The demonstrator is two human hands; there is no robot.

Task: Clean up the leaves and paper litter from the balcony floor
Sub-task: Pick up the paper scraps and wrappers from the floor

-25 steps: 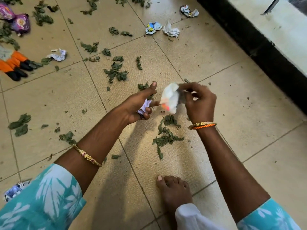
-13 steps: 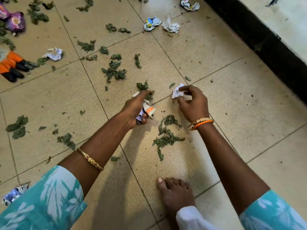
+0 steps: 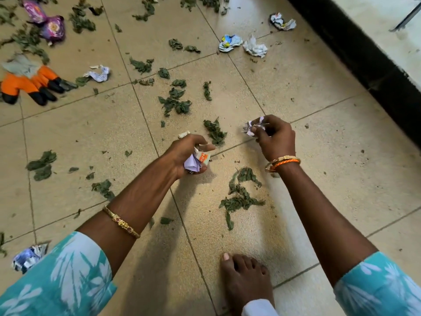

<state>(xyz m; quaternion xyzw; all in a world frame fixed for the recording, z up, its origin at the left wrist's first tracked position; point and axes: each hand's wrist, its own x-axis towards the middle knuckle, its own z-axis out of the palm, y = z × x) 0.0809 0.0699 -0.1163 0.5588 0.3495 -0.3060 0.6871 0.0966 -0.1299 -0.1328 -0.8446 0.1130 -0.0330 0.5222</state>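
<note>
Left hand point(image 3: 190, 153) grips collected paper scraps point(image 3: 195, 161). Right hand point(image 3: 274, 137) pinches a crumpled scrap point(image 3: 252, 128), lifted off the floor point(image 3: 319, 156). Progress: early stage. Leaves point(image 3: 240, 197) remain at 6, 9 and 12 o'clock of the hands; paper wads point(image 3: 255, 48) remain at 12 o'clock.

A person's left hand point(image 3: 190, 153) grips a wad of crumpled paper point(image 3: 195, 161) while the right hand point(image 3: 276, 139) pinches a smaller scrap point(image 3: 252, 127) above a tiled balcony floor point(image 3: 319, 174) strewn with green leaves point(image 3: 240, 197); orange gloves point(image 3: 29, 84) lie far left.
</note>
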